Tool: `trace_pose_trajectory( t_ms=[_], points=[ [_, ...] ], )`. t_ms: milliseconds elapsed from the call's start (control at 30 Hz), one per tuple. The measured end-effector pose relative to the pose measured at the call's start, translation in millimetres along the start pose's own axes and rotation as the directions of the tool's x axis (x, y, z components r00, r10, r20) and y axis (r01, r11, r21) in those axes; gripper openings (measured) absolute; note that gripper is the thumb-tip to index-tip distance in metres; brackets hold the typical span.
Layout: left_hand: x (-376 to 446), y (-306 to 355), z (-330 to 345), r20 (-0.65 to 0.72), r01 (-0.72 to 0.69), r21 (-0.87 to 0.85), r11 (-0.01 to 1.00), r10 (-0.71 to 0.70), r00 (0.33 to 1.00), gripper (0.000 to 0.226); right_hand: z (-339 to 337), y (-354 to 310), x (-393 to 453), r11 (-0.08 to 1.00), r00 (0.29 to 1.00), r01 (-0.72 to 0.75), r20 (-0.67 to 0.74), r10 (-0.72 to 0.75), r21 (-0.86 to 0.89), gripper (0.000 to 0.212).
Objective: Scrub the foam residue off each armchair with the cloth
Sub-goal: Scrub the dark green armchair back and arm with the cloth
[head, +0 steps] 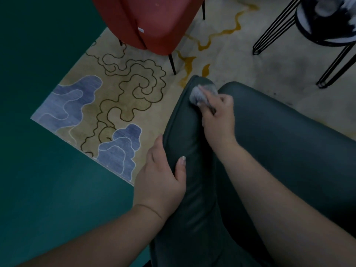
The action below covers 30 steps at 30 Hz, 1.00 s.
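Observation:
A dark green leather armchair (285,135) fills the lower right of the head view. My right hand (219,120) grips a bunched grey cloth (202,92) and presses it onto the far end of the chair's armrest. My left hand (161,174) holds the near part of the same armrest, thumb on top and fingers over its outer edge. A red armchair (150,20) on thin black legs stands further off at the top. I see no foam on either chair from here.
A beige rug (119,93) with blue cloud shapes and dark swirls lies under the chairs. Teal floor (38,170) borders it on the left. A round black-and-white side table (325,22) on black wire legs stands at the top right.

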State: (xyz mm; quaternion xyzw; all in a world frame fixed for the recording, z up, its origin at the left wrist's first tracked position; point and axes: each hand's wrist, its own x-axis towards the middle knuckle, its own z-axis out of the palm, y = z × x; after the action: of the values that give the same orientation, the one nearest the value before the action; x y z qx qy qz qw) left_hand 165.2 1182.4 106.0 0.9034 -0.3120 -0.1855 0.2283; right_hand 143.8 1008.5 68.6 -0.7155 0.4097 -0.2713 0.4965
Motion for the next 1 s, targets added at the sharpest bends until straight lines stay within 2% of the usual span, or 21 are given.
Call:
trace_pose_trajectory(
  t_ms=[133,267,367,467,633,833,1000],
  points=[
    [2,0,1,0.004,0.005,0.017,1.0,-0.005,1.0,0.07,-23,19,-76,0.997,0.995,0.046,0.094,-0.04,-0.06,0.049],
    [1,0,0,0.01,0.015,-0.008,1.0,-0.015,1.0,0.071,-50,30,-103,0.989,0.98,-0.135,0.137,0.142,-0.058,0.046],
    [2,-1,-2,0.022,0.016,-0.045,0.999,-0.015,1.0,0.07,-67,30,-101,0.969,0.97,-0.223,0.07,0.231,-0.107,0.032],
    [3,-2,-5,0.063,0.01,-0.057,0.998,-0.006,0.998,0.072,-73,17,-102,0.97,0.975,-0.22,-0.014,0.22,-0.104,0.032],
    [9,-22,-26,0.279,-0.025,-0.153,0.988,0.068,0.958,0.069,-77,-6,-106,0.957,0.975,-0.221,-0.035,0.218,-0.186,0.03],
    [9,-80,-75,0.378,-0.157,0.09,0.984,0.112,0.919,0.061,-59,-37,-107,0.933,0.961,-0.275,-0.061,0.268,-0.234,0.028],
    [25,-125,-139,0.389,-0.334,0.313,0.889,0.201,0.899,0.061,-8,-94,-98,0.946,0.971,-0.24,-0.069,0.231,-0.219,0.028]
  ],
)
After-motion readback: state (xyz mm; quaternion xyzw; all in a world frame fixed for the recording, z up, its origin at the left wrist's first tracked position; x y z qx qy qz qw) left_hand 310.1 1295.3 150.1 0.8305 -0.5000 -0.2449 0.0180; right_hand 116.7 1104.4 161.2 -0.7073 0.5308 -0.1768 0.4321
